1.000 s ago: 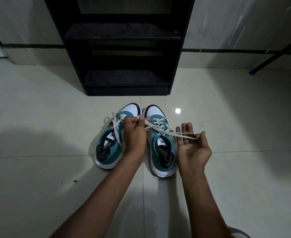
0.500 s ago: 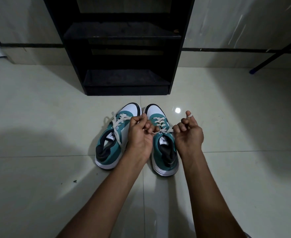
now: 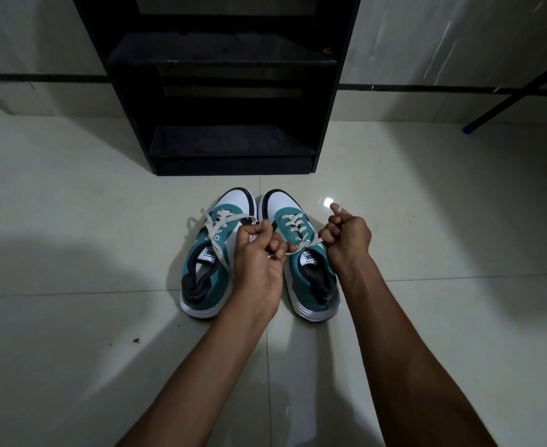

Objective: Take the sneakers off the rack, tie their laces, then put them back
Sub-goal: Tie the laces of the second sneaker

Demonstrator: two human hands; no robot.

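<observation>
Two teal-and-white sneakers stand side by side on the floor, toes toward the rack. The left sneaker (image 3: 212, 253) has loose cream laces trailing over its side. Over the right sneaker (image 3: 301, 253) a taut lace (image 3: 304, 246) runs between my hands. My left hand (image 3: 259, 256) is clenched on one end of that lace between the two shoes. My right hand (image 3: 346, 233) is clenched on the other end at the shoe's right side, with lace wrapped round its raised index finger.
The black shoe rack (image 3: 233, 91) stands just beyond the sneakers, its shelves bare. Pale tiled floor (image 3: 72, 221) surrounds the shoes. A dark slanted bar with a blue foot (image 3: 469, 127) meets the floor at the far right.
My right hand has gone from palm-up and spread with the lace across it to a fist on the lace, close beside the right sneaker. My left hand dropped slightly, and the lace is shorter and tight.
</observation>
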